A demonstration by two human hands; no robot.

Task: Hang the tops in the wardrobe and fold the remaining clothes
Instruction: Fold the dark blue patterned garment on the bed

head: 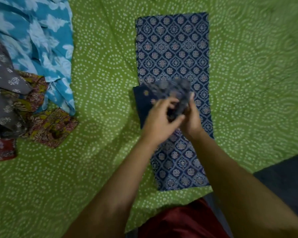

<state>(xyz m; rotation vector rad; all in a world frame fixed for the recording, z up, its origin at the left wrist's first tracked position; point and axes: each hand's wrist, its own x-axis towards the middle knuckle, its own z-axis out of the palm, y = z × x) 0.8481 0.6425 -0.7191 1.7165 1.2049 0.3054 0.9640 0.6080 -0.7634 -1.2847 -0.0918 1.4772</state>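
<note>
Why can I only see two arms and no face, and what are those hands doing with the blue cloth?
The camera sits on the person's head and looks down, so you see only their arms. Below them is a bed with a green dotted bedsheet. On it lies a long dark blue patterned cloth, folded into a strip. The left hand and the right hand both grip a bunched part of that cloth, lifted off the bed; it looks blurry because they are moving. At the left edge waits a pile of other clothes: a turquoise and white one, a grey flowered one.
</note>
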